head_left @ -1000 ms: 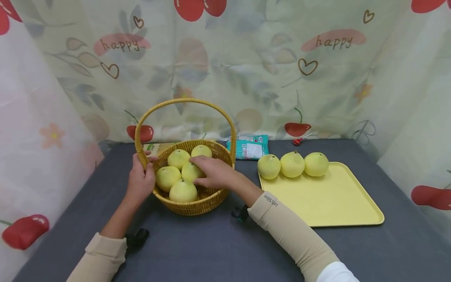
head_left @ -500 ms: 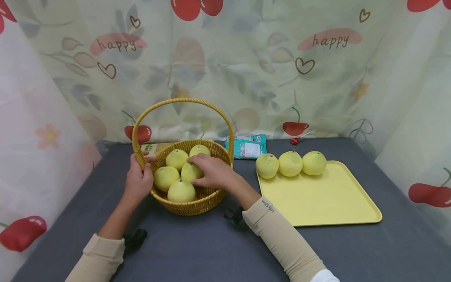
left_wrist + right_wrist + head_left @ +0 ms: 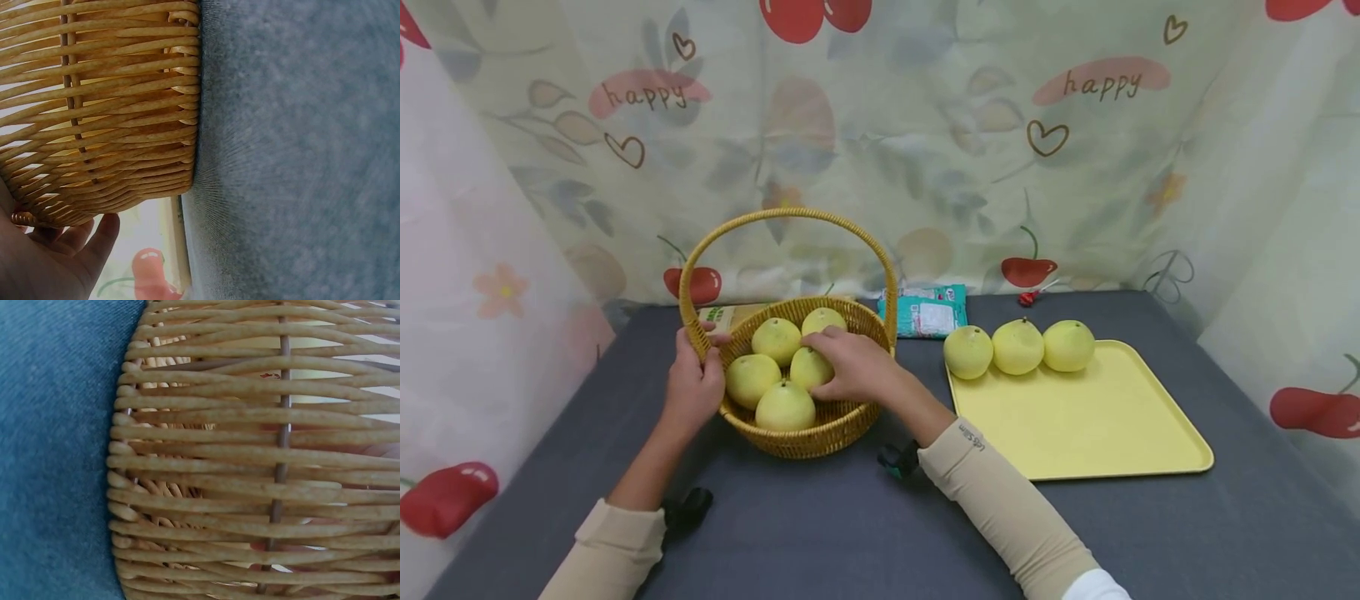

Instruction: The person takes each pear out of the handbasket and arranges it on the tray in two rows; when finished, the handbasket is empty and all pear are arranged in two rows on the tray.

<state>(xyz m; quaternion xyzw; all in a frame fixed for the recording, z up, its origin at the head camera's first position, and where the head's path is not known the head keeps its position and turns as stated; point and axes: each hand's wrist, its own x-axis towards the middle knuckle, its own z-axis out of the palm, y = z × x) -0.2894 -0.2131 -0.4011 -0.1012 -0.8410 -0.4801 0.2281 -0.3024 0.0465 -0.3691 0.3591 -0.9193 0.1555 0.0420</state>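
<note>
A woven wicker basket (image 3: 820, 437) with a tall arched handle stands on the dark cloth, holding several round, pale yellow-green fruits (image 3: 785, 407). My left hand (image 3: 694, 383) grips its left side where the handle meets the rim; in the left wrist view, fingers of this hand (image 3: 56, 262) curl at the rim. Inside the basket my right hand (image 3: 853, 367) holds one fruit (image 3: 809, 368) near the middle, thumb in front and fingers over the top. The basket's weave (image 3: 206, 462) fills most of the right wrist view and largely hides that hand.
Right of the basket lies a yellow tray (image 3: 1097, 425), with 3 similar fruits (image 3: 1017, 347) lined up along its far left edge. Behind are a teal packet (image 3: 925, 312), a brown packet (image 3: 730, 317) and a red lollipop (image 3: 1028, 297). A patterned curtain (image 3: 887, 167) encloses the table.
The fruit under my right hand has shifted slightly to the right within the basket. My left hand keeps its grip on the basket. The head view has turned slightly.
</note>
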